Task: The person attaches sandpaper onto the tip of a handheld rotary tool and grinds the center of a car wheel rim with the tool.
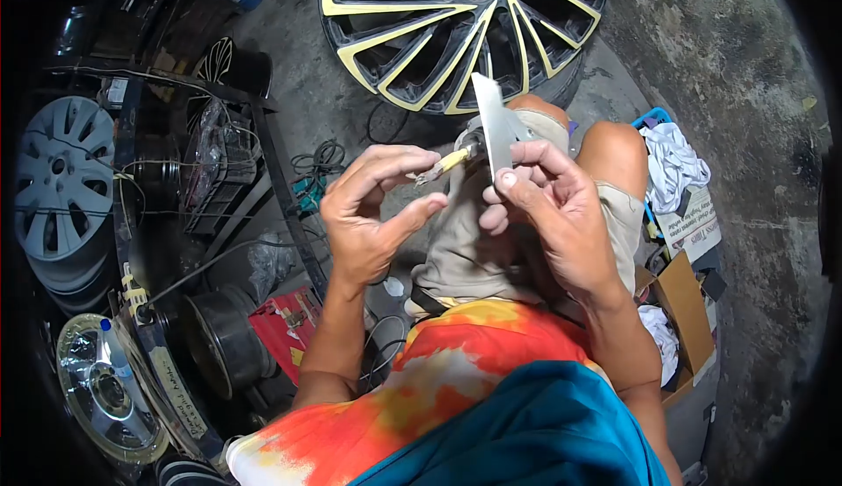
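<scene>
Between thumb and fingers, my right hand (557,214) grips a flat metal plate (495,126) that stands on edge. A narrow tool with a worn yellow handle (453,162) points toward it, its dark metal end meeting or passing behind the plate; I cannot tell which. My left hand (373,205) is at the frayed end of that handle, thumb and fingers apart. The index fingertip is close to the handle, and the thumb is clear below it. Ahead of my knees lies a large black wheel rim (421,34) with pale yellow spoke faces.
On the left, a metal rack (158,346) stands beside a silver wheel (61,170) and a chrome rim (110,389). A red box (285,328) and cables (320,161) are on the floor. To the right, white cloths (674,166), newspaper (693,223) and a cardboard box (688,315) sit along the wall.
</scene>
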A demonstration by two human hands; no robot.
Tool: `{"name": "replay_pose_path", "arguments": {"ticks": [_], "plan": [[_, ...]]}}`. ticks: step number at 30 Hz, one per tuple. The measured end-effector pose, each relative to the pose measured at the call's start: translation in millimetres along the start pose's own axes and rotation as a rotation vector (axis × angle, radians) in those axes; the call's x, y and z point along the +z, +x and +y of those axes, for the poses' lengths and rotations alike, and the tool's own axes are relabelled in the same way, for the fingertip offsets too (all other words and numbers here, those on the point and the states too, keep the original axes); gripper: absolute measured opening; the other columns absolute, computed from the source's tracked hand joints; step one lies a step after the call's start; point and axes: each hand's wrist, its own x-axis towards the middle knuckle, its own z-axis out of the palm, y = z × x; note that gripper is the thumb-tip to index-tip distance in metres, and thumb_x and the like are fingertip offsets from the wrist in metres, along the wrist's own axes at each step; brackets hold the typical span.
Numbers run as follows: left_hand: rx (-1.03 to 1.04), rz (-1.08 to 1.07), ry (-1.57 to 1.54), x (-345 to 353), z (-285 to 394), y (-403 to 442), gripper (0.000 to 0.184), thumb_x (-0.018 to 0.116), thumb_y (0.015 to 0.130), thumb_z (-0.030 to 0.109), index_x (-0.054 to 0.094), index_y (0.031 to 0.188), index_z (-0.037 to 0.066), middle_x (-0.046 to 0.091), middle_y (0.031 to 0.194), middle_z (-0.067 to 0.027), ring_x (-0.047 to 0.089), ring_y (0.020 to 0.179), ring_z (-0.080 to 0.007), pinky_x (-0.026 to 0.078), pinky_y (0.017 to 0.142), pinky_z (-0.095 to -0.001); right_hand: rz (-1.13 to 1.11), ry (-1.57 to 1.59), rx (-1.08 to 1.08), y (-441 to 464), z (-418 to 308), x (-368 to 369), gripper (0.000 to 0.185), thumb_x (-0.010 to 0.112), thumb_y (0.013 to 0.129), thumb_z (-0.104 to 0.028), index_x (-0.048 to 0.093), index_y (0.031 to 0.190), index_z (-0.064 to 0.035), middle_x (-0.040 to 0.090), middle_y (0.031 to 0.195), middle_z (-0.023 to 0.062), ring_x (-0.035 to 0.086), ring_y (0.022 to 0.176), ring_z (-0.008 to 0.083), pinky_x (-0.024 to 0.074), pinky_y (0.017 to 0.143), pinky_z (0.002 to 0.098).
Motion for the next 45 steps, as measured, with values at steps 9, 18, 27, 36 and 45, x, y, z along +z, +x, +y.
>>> {"name": "replay_pose_path", "arguments": {"ticks": [9, 18, 27, 36, 45], "plan": [[0.014, -0.085, 0.307, -14.8, 39.1, 20.8, 0.014, 0.075, 0.084, -0.009, 0.077, 0.097, -0.005, 0.076, 0.097, -0.0164, 0.074, 0.089, -0.0205, 0.058, 0.079, -0.0299, 0.023, -0.256, -0.146, 7.1, 18.1, 3.5, 0.019, 0.066, 0.100, -0.010, 0.062, 0.113, 0.0022, 0.064, 0.084, -0.0021, 0.057, 0.078, 0.0018, 0.0464, 0.069, 0.0198], [0.046, -0.274, 0.628, -19.4, 71.5, 39.7, 0.012, 0.079, 0.079, -0.006, 0.072, 0.089, -0.003, 0.071, 0.083, -0.0109, 0.068, 0.073, -0.0192, 0.052, 0.067, -0.0290, -0.003, -0.355, -0.142, -17.5, -13.5, 29.4, 0.037, 0.067, 0.097, -0.002, 0.062, 0.133, 0.0043, 0.057, 0.076, -0.0046, 0.051, 0.069, 0.0000, 0.0431, 0.060, 0.0197], [0.248, -0.434, 0.874, -21.3, 85.7, 47.3, 0.021, 0.076, 0.077, -0.008, 0.065, 0.093, -0.002, 0.067, 0.089, -0.0124, 0.068, 0.080, -0.0284, 0.055, 0.071, -0.0364, -0.045, -0.363, -0.107, -28.3, -18.2, 32.8, 0.035, 0.067, 0.097, 0.000, 0.062, 0.131, 0.0072, 0.063, 0.079, -0.0015, 0.058, 0.072, 0.0015, 0.0477, 0.064, 0.0198], [0.309, -0.479, 0.920, -15.0, 98.9, 58.2, 0.026, 0.077, 0.070, -0.011, 0.064, 0.090, 0.001, 0.062, 0.083, -0.0102, 0.065, 0.076, -0.0288, 0.053, 0.069, -0.0379, -0.038, -0.321, -0.012, -34.5, -31.9, 33.9, 0.035, 0.066, 0.098, 0.003, 0.063, 0.132, 0.0067, 0.070, 0.089, 0.0013, 0.067, 0.085, 0.0058, 0.0563, 0.079, 0.0203], [0.188, -0.349, 0.924, -31.7, 105.9, 63.8, 0.018, 0.072, 0.080, -0.004, 0.059, 0.092, -0.002, 0.058, 0.086, -0.0141, 0.061, 0.079, -0.0340, 0.050, 0.070, -0.0402, 0.086, -0.457, -0.346, -29.0, -17.7, 22.5, 0.032, 0.071, 0.093, 0.000, 0.067, 0.124, 0.0077, 0.072, 0.082, 0.0076, 0.065, 0.074, 0.0053, 0.0529, 0.065, 0.0234]]}}
